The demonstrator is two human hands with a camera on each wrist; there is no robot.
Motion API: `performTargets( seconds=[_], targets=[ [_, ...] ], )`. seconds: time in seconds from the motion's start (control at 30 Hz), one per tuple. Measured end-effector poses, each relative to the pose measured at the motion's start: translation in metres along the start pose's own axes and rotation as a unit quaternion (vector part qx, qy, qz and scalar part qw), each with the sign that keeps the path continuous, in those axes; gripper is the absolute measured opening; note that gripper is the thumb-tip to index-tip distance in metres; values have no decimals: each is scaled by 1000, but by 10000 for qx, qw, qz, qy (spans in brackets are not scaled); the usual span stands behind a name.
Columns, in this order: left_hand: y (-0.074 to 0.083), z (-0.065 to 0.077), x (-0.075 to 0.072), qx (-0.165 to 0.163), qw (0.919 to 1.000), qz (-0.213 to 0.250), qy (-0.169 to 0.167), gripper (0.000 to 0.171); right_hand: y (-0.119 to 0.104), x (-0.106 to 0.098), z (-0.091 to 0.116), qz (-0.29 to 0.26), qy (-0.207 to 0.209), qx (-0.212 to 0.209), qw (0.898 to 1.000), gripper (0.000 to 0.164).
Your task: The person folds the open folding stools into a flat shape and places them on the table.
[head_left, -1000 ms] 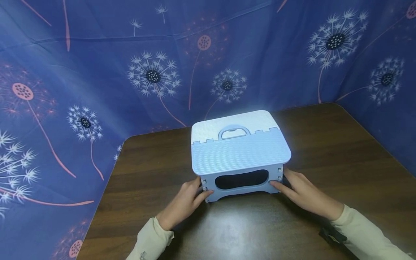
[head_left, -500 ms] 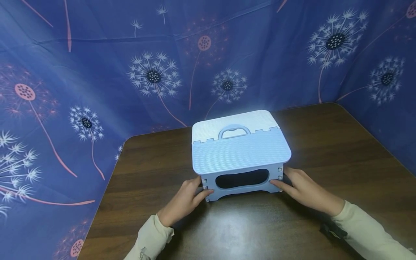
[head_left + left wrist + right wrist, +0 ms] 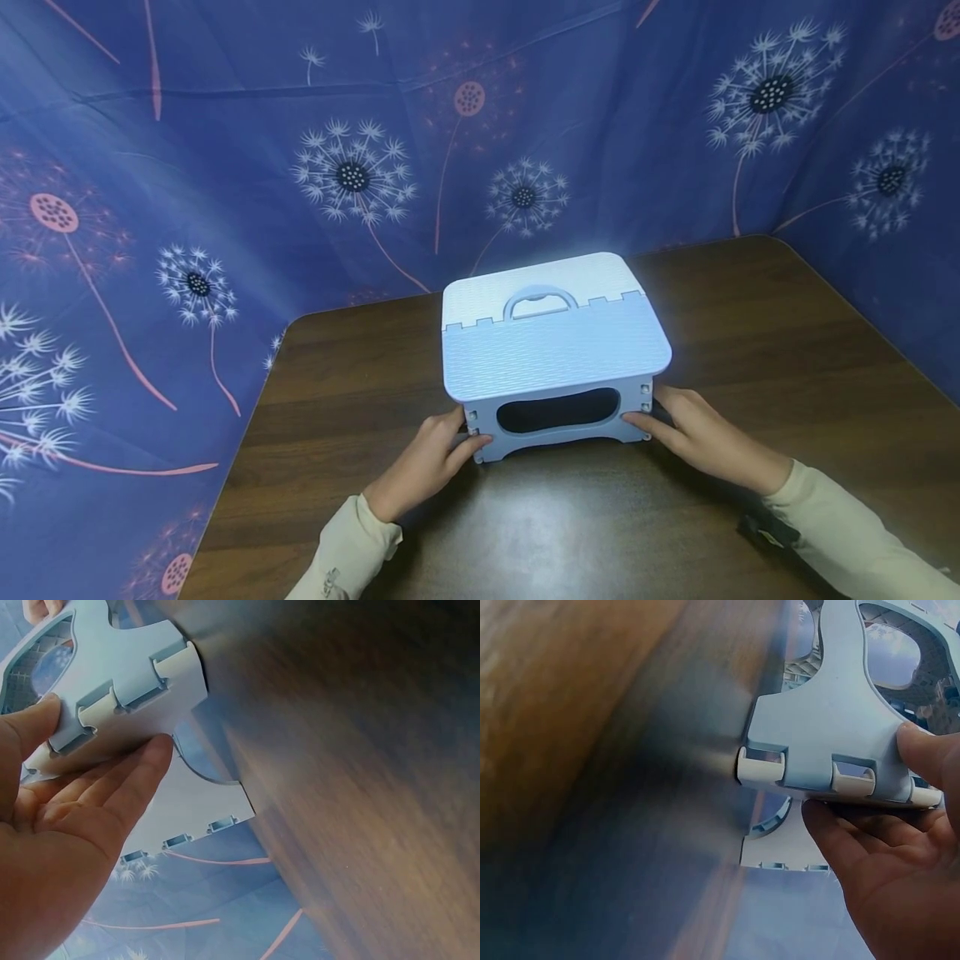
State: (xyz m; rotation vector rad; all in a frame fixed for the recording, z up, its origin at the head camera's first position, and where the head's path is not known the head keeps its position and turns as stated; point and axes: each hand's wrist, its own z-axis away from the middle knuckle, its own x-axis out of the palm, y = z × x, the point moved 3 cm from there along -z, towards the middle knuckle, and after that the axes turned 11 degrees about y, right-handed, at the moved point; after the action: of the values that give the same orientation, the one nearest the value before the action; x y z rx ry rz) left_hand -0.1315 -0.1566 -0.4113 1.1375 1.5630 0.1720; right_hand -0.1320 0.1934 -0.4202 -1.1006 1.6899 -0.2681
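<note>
A light-blue folding step stool (image 3: 555, 350) stands unfolded on the brown wooden table, its ridged top level and a carry handle (image 3: 540, 298) set in the middle. My left hand (image 3: 423, 467) grips the near left corner of its legs, thumb on the front panel (image 3: 82, 645) beside the oval opening. At the near right corner, my right hand (image 3: 705, 437) holds the legs the same way. In the right wrist view the thumb presses the front panel (image 3: 817, 712) while the fingers lie against the hinged side. The wrist views show white hinge pieces (image 3: 851, 780) along these corners.
The wooden table (image 3: 337, 375) reaches out on both sides of the stool. Behind it and to the left hangs a blue cloth (image 3: 247, 208) with a dandelion pattern. A small dark object (image 3: 768, 532) lies by the right sleeve.
Almost nothing differs: the stool and both hands stay in place, with only a slight shift of the right thumb upward along the front panel.
</note>
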Motion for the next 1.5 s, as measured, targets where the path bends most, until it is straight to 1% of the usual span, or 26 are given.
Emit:
performTargets(
  seconds=[0.2,0.47,0.73,0.8,0.97,1.03,1.13,1.3,1.47,1.5],
  targets=[
    [-1,0,-1,-117,9999,54,-85,48,0,0,0,-41,-41,28,10000,56],
    [-1,-1,-2,-79,9999,59,-80,38,-2,0,-2,-30,3,-53,10000,55],
    [-2,-3,-2,-128,9998,53,-147,36,-2,0,-2,50,-26,-99,9999,56],
    [-2,-2,-2,-142,9998,48,-156,38,-2,0,-2,63,-25,-124,9999,55],
    [-4,0,-1,-188,9995,157,-193,50,-2,1,-1,-19,61,-368,9993,46],
    [-5,0,-1,-200,9994,208,-198,51,-2,1,-1,-60,77,-414,9991,43],
    [-5,1,0,-206,9992,259,-202,52,-1,1,-1,-69,63,-379,9992,45],
    [-5,1,0,-168,9994,241,-175,45,-2,0,-1,-8,75,-384,9992,47],
    [-5,0,1,-148,9997,137,-139,23,-1,1,-1,-9,63,-354,9994,41],
    [-4,0,1,-162,9997,129,-142,21,-1,1,-1,-14,52,-340,9994,41]
  ],
)
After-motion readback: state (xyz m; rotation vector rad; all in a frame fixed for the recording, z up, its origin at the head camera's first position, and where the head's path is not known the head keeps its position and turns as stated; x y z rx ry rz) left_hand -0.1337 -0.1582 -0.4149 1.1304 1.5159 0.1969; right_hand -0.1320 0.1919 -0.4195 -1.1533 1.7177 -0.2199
